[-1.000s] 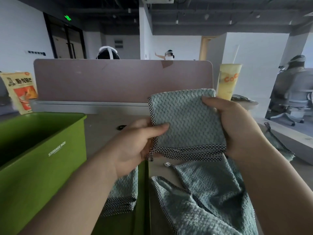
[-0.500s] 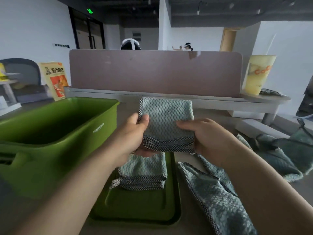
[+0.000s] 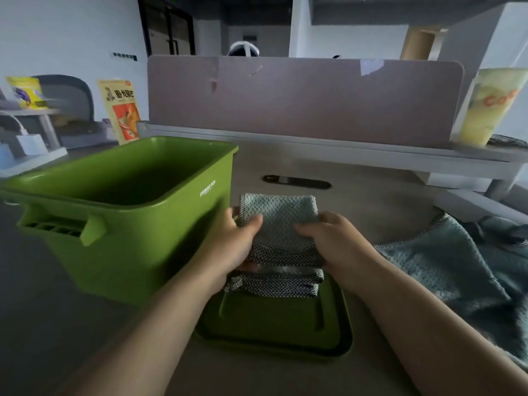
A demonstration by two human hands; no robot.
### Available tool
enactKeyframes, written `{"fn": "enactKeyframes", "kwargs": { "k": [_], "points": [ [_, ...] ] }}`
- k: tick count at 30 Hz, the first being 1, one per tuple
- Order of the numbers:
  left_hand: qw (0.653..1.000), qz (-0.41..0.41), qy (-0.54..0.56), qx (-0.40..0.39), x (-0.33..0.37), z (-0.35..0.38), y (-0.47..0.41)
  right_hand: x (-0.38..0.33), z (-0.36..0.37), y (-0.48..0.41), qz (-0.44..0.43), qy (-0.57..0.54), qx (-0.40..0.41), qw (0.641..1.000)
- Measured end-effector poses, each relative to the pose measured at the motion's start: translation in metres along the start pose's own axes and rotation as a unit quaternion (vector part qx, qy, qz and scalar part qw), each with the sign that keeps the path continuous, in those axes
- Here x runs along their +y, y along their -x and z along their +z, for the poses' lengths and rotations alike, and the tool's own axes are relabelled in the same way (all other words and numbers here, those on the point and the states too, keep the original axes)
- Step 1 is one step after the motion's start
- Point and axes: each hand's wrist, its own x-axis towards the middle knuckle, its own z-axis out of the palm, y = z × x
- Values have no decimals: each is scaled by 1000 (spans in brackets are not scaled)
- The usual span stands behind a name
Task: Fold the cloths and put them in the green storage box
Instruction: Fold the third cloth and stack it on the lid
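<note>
Above green lid (image 3: 274, 318), left hand (image 3: 237, 242) and right hand (image 3: 335, 242) pinching side edges of folded cloth (image 3: 281, 218), storage box (image 3: 137, 252) close left

Both hands (image 3: 285, 244) hold a folded cloth (image 3: 281, 221) beside the green box (image 3: 148, 252).

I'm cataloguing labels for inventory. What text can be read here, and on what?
"STORAGE BOX": white print on the green storage box.
"Co": orange letters on the yellow cup; the rest is blurred.
Chinese characters on the orange packet: too blurred to read.
Print on the yellow packet: unreadable.
</note>
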Motion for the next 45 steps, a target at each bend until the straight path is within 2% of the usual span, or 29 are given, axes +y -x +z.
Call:
{"fn": "enactKeyframes", "kwargs": {
  "k": [7, 12, 18, 20, 23, 26, 29, 32, 34, 36, 39, 45],
  "points": [
    [999, -33, 28, 8, -9, -4, -2, 16, -3, -10, 14, 61, 18, 998],
    [999, -18, -24, 17, -9, -4, -3, 17, -3, -10, 9, 98, 48, 994],
    [991, 44, -124, -2, -12, -4, -1, 18, 1, -4, 2, 199, 95, 975],
    [981, 61, -184, 2, -13, -4, 4, 19, 3, 0, 14, 270, 92, 958],
    [949, 121, -288, 29, -4, -2, 9, 12, 3, 7, -6, 384, 100, 918],
    [906, 216, -362, 38, 5, 3, -5, -5, 5, 3, -105, 424, 131, 890],
    [856, 239, -458, -35, 6, 12, -21, -6, 14, -19, -176, 488, 50, 853],
    [810, 164, -550, -123, -5, 21, -26, 20, 20, -37, -148, 558, -67, 814],
    [810, 138, -553, -142, -15, 23, -27, 37, 19, -42, -121, 572, -92, 806],
    [822, 133, -536, -141, -25, 22, -28, 44, 16, -44, -102, 563, -80, 817],
    [834, 127, -521, -133, -31, 22, -28, 46, 16, -40, -91, 570, -68, 814],
    [839, 106, -521, -112, -36, 25, -26, 55, 18, -46, -76, 573, -56, 814]
  ]
}}
